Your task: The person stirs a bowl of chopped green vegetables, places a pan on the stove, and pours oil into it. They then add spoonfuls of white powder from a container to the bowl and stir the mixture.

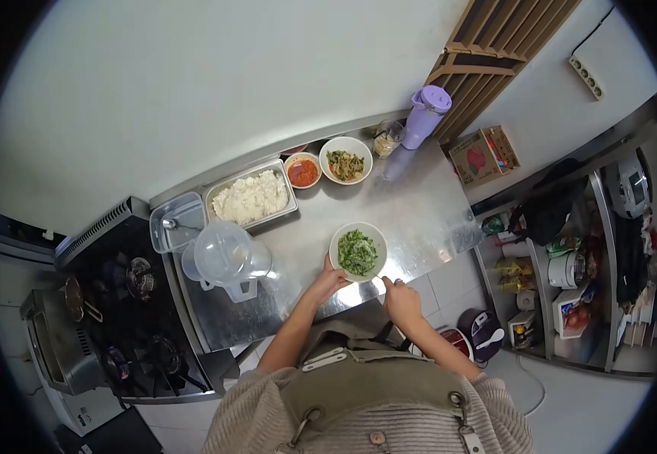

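Observation:
At the front edge of the steel counter, my left hand (330,283) grips the near-left rim of a white bowl (338,265). Chopped green vegetables (357,253) with some pale bits fill the bowl. My right hand (402,301), a ring on one finger, is closed on a thin pale-handled utensil (379,281) at the bowl's near-right rim. The utensil's working end cannot be made out. Behind the bowl stand a larger bowl of cooked vegetables (346,166), a small bowl of red sauce (302,172) and a metal tray of white rice (251,198).
Left on the steel counter (419,204) are clear plastic pitchers (222,253) and a clear container (178,222). A purple tumbler (426,117) and a glass jar (388,139) stand at the back right. A gas stove (143,325) lies left; loaded shelves (540,295) lie right.

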`<state>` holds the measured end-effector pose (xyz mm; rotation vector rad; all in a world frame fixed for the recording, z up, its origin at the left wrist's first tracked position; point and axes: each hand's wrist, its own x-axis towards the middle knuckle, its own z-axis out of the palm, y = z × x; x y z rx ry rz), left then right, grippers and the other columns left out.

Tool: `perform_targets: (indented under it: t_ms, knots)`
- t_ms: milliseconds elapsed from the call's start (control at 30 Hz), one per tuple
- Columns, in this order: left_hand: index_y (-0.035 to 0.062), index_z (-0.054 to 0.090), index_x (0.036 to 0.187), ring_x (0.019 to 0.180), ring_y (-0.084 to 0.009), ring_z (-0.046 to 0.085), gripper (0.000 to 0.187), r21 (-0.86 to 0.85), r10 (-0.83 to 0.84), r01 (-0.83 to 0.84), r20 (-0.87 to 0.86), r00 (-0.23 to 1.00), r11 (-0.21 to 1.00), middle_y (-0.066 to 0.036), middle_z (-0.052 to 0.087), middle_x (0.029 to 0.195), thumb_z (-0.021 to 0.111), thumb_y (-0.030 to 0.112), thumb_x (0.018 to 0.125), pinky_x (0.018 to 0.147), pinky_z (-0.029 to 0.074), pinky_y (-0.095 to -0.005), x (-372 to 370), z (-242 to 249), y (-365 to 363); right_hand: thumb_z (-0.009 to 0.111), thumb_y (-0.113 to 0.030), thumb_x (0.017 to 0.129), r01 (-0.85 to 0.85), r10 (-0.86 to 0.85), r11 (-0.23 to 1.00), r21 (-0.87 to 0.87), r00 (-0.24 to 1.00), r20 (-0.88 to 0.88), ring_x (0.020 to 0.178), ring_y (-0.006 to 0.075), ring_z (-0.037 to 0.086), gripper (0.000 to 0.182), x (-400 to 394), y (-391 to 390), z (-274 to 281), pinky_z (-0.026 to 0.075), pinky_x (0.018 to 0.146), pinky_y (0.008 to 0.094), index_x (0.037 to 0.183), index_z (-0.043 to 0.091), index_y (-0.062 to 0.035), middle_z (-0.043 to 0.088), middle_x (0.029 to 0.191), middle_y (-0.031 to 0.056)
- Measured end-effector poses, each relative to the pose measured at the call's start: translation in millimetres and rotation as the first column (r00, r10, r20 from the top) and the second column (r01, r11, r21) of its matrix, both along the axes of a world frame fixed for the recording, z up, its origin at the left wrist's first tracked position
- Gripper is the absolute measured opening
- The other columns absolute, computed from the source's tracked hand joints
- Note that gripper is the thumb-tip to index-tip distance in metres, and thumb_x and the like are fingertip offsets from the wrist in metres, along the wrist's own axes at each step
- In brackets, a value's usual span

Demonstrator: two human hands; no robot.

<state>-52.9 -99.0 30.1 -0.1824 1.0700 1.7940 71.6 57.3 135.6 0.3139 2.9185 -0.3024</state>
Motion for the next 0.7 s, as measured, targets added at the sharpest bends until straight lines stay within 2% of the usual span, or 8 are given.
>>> perform_targets:
  t_ms: [67,133,200,267,333,400,467,700]
  knots:
    - [0.0239,-0.005,0.141,0.113,-0.03,0.051,0.087,0.011,0.006,-0.006,0.008,1.0,1.0,-0.019,0.029,0.135,0.04,-0.009,0.075,0.091,0.05,-0.038,-2,3,-1,0.054,-0.007,0.074,0.018,-0.018,1.0,0.013,0.999,0.035,0.061,0.0323,0.064,0.033,8,-2,-5,0.053,0.053,0.0403,0.107,0.055,-0.0052,0.06,0.079,0.0191]
    - [0.0254,-0.005,0.14,0.107,-0.0301,0.056,0.086,-0.017,-0.048,0.047,-0.032,0.998,0.999,-0.019,0.033,0.134,0.043,-0.01,0.078,0.087,0.052,-0.0391,-4,-3,-3,0.054,-0.007,0.074,0.036,-0.035,0.997,0.062,0.999,-0.016,0.06,0.0323,0.064,0.033,4,4,-10,0.053,0.053,0.04,0.107,0.057,-0.0058,0.061,0.077,0.0189]
    - [0.0247,-0.004,0.139,0.106,-0.0295,0.057,0.086,-0.002,-0.055,0.055,-0.017,0.998,0.999,-0.018,0.034,0.133,0.043,-0.01,0.077,0.086,0.052,-0.0387,-6,-7,-4,0.054,-0.007,0.074,0.146,-0.143,0.986,0.082,0.989,-0.036,0.063,0.032,0.065,0.036,-10,10,-11,0.053,0.054,0.0393,0.11,0.056,-0.0052,0.061,0.079,0.0187]
    - [0.0245,-0.003,0.139,0.106,-0.0292,0.057,0.084,-0.009,-0.076,0.076,0.001,0.997,0.997,-0.018,0.034,0.133,0.042,-0.01,0.077,0.087,0.052,-0.0391,-6,-8,-6,0.048,-0.003,0.077,0.212,-0.209,0.976,0.045,0.975,-0.077,0.064,0.0344,0.063,0.038,-22,12,-17,0.052,0.057,0.0427,0.114,0.057,-0.0066,0.062,0.08,0.0216]
    - [0.025,-0.003,0.139,0.109,-0.0297,0.055,0.084,-0.03,-0.079,0.08,0.009,0.997,0.996,-0.018,0.031,0.135,0.041,-0.012,0.077,0.087,0.052,-0.0395,-5,-4,-7,0.048,-0.003,0.077,0.158,-0.156,0.987,0.008,0.983,-0.1,0.063,0.0345,0.063,0.037,-25,3,-20,0.052,0.056,0.0422,0.113,0.057,-0.0061,0.062,0.081,0.0221]
    - [0.0243,-0.002,0.141,0.108,-0.027,0.056,0.084,-0.028,-0.047,0.047,-0.006,0.999,0.999,-0.017,0.037,0.132,0.04,-0.009,0.077,0.083,0.054,-0.0349,-4,-3,-7,0.049,-0.003,0.077,0.141,-0.141,0.99,0.004,0.989,-0.052,0.063,0.0345,0.064,0.038,-17,-6,-21,0.052,0.056,0.0428,0.114,0.057,-0.0067,0.062,0.082,0.0222]
    - [0.0229,-0.001,0.141,0.108,-0.0279,0.056,0.083,-0.024,-0.039,0.038,-0.014,0.999,0.999,-0.018,0.036,0.132,0.04,-0.009,0.076,0.083,0.054,-0.0353,-5,-4,-8,0.054,-0.006,0.073,0.058,-0.06,0.998,0.032,0.996,0.071,0.064,0.0333,0.065,0.043,-4,-10,-22,0.053,0.054,0.0397,0.115,0.054,-0.0049,0.061,0.081,0.0196]
    - [0.0189,0.002,0.139,0.109,-0.0313,0.054,0.082,-0.056,-0.014,0.012,-0.042,0.999,0.998,-0.019,0.034,0.132,0.041,-0.01,0.073,0.087,0.052,-0.0396,-3,5,-7,0.054,-0.006,0.073,0.163,-0.161,0.986,0.047,0.986,-0.042,0.063,0.034,0.064,0.043,-14,14,-23,0.053,0.057,0.041,0.115,0.055,-0.0058,0.062,0.083,0.0203]
